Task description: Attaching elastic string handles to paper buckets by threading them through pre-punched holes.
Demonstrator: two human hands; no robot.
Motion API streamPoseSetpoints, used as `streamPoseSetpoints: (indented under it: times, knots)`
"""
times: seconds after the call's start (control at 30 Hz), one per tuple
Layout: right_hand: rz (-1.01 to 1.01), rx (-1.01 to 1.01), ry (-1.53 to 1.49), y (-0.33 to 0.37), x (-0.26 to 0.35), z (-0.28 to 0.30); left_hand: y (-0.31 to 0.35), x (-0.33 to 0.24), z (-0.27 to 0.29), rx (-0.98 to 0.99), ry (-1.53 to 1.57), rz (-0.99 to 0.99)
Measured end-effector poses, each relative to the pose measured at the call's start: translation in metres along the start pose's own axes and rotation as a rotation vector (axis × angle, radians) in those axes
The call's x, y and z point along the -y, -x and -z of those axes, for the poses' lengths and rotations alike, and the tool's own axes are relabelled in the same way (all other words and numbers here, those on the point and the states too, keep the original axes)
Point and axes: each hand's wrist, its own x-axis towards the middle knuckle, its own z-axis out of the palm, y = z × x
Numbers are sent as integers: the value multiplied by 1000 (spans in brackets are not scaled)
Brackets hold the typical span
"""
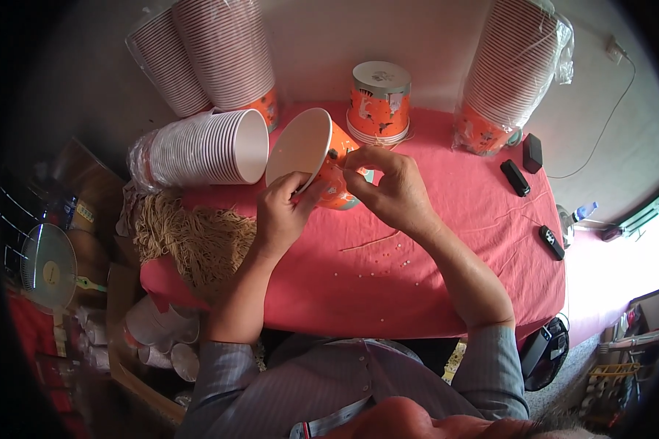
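Resting on its side above the red tablecloth [447, 241], an orange paper cup [315, 157] with a white interior is being held near the middle of the table, mouth turned toward the person's left. The left hand [282, 212] is being closed around the lower rim, thumb inside the mouth and fingers curled under the wall. The right hand [388, 186] is being pinched at the cup's side, just beside a small hole near the rim; the fingertips are being pressed together on something thin, probably a pale string, though this cannot be told for certain.

Judged from the layout, the work is being carried out at an early to middle stage. One finished stack [379, 102] of orange cups, capped by a pale lid, is standing upright behind the held cup. Three wrapped sleeves of nested cups are waiting unprocessed: two [212, 55] leaning at the far left and one [509, 69] at the far right. A fourth sleeve [198, 150], opened, is lying on its side at the left, just beside the held cup. A loose bundle of tan string [190, 238] is hanging over the table's left edge. Small pale punch-outs [377, 267] are being scattered across the cloth; more than ten are counted. Three dark oblong devices [523, 175] are lying at the right edge.
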Motion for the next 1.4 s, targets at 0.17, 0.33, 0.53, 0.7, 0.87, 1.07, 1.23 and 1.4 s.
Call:
streamPoseSetpoints:
  times: [0.17, 0.33, 0.53, 0.7, 0.87, 1.07, 1.23, 1.4]
  knots:
    - [70, -68, -20, 0, -5, -5, 0, 0, -1, 10, 21, -3]
    - [94, -72, 51, -1, -6, -4, 0, 0, -3, 7, 21, -26]
    - [112, -97, 59, -2, -9, -6, -1, -3, -5, -6, -24, -85]
    - [2, -39, 81, -2, -5, -6, -2, 4, -6, -9, -189, -241]
    - [12, -54, 91, -4, -13, -11, -3, 1, -7, -21, -291, -349]
    - [-64, -40, 33, -5, -23, -15, 0, 4, -7, 50, -469, -423]
    - [-254, -48, 57, -5, -13, -16, 5, -2, -6, 114, -602, -447]
    - [-294, -50, 40, -7, -29, -13, 4, -16, -7, 133, -465, -337]
